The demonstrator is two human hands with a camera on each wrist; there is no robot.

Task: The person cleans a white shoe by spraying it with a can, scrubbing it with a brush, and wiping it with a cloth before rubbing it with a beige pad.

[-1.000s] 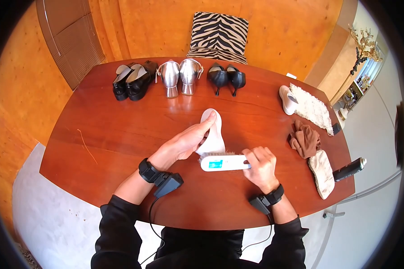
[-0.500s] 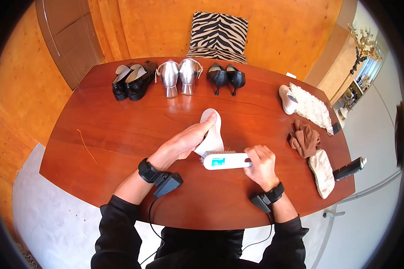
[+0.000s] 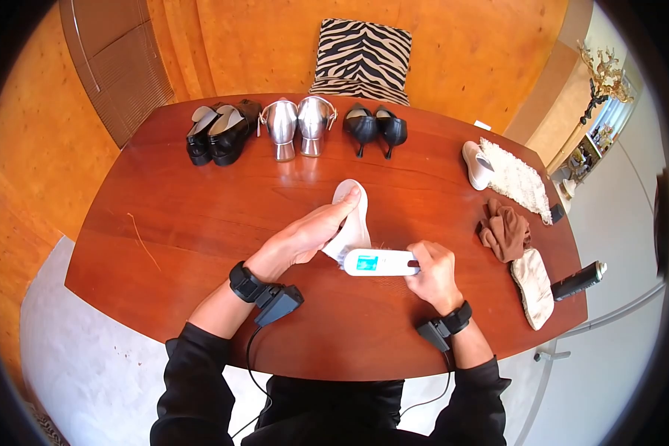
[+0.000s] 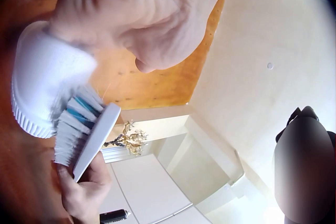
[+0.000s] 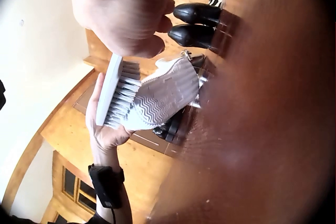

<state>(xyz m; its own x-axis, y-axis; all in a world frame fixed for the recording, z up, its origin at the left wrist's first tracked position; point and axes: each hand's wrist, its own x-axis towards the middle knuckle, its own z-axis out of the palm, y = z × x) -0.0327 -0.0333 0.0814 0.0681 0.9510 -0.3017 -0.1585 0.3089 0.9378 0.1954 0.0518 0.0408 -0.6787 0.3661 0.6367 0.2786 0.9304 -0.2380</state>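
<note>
Saw a reddish-brown table [image 3: 186, 215] on a pale floor [image 3: 74, 305], a zebra-striped chair [image 3: 362, 59] before an orange wooden wall [image 3: 476, 52]. Noticed brown blinds [image 3: 134, 85] at left, a bright window [image 3: 613, 117] at right.

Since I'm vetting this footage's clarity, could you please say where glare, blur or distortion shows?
Head view: fisheye bowing, dark corners, glare on the silver heeled shoes; left wrist view: dark upper-right corner; right wrist view: wooden table badly blurred, white shoe sole comparatively crisp.

Free tabletop [image 3: 427, 189] between white shoe [image 3: 354, 232] and brown cloth [image 3: 504, 232], brush [image 3: 394, 264] blocking near side, black heels [image 3: 384, 131] beyond
</note>
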